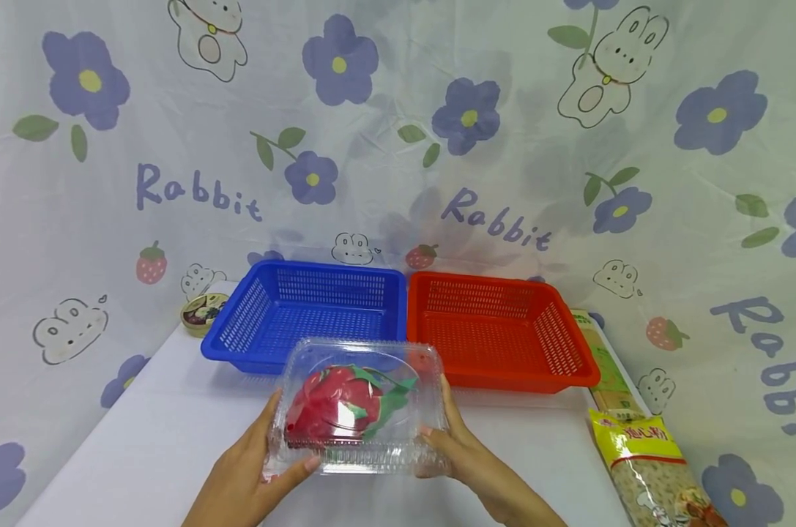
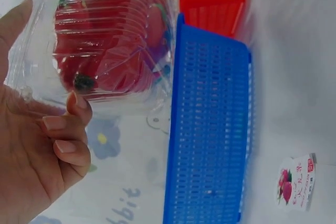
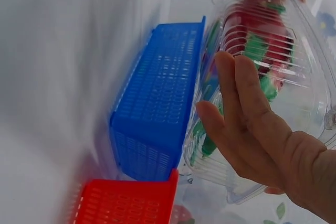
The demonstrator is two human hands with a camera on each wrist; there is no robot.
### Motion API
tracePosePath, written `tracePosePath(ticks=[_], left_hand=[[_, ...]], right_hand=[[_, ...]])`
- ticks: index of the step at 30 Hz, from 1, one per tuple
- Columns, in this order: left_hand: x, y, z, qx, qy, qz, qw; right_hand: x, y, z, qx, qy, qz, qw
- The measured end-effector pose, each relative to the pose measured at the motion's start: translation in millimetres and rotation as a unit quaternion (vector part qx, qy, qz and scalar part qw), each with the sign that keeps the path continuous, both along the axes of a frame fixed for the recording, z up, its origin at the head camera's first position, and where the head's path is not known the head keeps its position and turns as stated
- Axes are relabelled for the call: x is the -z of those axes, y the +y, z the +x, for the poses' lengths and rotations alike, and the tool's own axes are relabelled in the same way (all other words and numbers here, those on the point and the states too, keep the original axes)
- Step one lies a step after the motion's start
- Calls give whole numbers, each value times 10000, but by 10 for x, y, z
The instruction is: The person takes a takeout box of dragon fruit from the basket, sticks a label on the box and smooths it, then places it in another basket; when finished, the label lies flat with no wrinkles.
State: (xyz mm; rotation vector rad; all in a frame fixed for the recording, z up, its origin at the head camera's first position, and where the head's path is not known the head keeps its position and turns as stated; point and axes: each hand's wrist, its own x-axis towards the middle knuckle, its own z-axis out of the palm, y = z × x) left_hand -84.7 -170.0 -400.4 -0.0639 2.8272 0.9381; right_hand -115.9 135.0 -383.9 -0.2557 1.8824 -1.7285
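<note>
A lidded clear plastic clamshell box [image 1: 398,457] is held up between both hands, in front of the two baskets. Inside it lies a red dragon fruit [image 1: 335,410] with green leafy tips. My left hand [image 1: 242,468] grips the box's left side, its thumb along the near edge. On the right side, my right hand [image 1: 470,461] holds the box with its thumb at the near corner. In the right wrist view, fingers [image 3: 257,95] of this hand support the ribbed underside. A small label with dragon fruit pictures [image 2: 296,182] lies on the table in the left wrist view.
Behind the box stand a blue basket [image 1: 239,351] and a red basket [image 1: 503,377], side by side. A round tin [image 1: 202,313] sits at the far left. Along the right edge lie a green-and-yellow package [image 1: 605,366] and a yellow-topped bag [image 1: 655,468]. A patterned cloth [image 1: 384,146] hangs behind.
</note>
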Motion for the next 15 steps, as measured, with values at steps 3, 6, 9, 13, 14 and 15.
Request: tracePosePath(ticks=[3, 6, 9, 13, 14, 15], left_hand=[[5, 5, 15, 14, 21, -78, 10000], [21, 9, 27, 12, -4, -107, 9999], [46, 11, 40, 31, 3, -117, 9999], [77, 17, 62, 64, 88, -49, 9999], [86, 19, 67, 70, 133, -26, 9999], [91, 22, 72, 68, 155, 24, 9999]], right_hand=[[24, 14, 14, -75, -7, -104, 9999], [40, 25, 29, -136, 0, -149, 9998], [52, 34, 46, -176, 31, -126, 9998], [68, 45, 65, -183, 71, -115, 9997], [76, 48, 67, -177, 82, -158, 9997], [83, 55, 69, -176, 47, -177, 9997]])
